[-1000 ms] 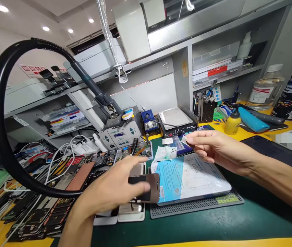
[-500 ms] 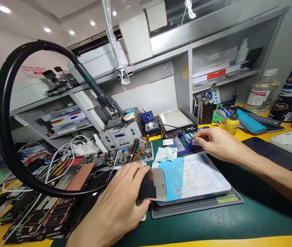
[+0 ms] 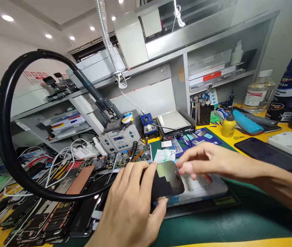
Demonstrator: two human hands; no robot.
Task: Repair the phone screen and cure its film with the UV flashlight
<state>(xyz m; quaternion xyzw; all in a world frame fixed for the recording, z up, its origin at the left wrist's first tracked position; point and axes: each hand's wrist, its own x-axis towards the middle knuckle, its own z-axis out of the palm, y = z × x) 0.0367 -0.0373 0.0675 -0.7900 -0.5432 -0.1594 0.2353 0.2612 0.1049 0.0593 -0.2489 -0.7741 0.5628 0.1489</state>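
My left hand (image 3: 133, 199) grips a phone screen (image 3: 169, 183), fingers along its far-left side and thumb under the near edge. The panel is dark, with a stepped shiny greenish-grey area towards its top. It is tilted above a white and blue box (image 3: 213, 188), which it partly covers. My right hand (image 3: 202, 163) is at the screen's far right corner, thumb and index fingertips close together. Whether they touch the screen or hold something small is unclear. Beneath the box lies a dark perforated mat (image 3: 187, 210) on the green work mat (image 3: 213, 224).
Stacked phone parts (image 3: 56, 219) fill the left side. A black hose (image 3: 0, 137) arches over them from the grey soldering station (image 3: 122, 137). Behind my hands are a heating plate (image 3: 175, 121) and purple sheets (image 3: 199, 137). A yellow bottle (image 3: 228, 126) and dark phone (image 3: 264, 151) lie rightward.
My right hand has come from the purple sheets at the back down to the screen's corner. My left hand has moved the phone screen to the right and tilted it.
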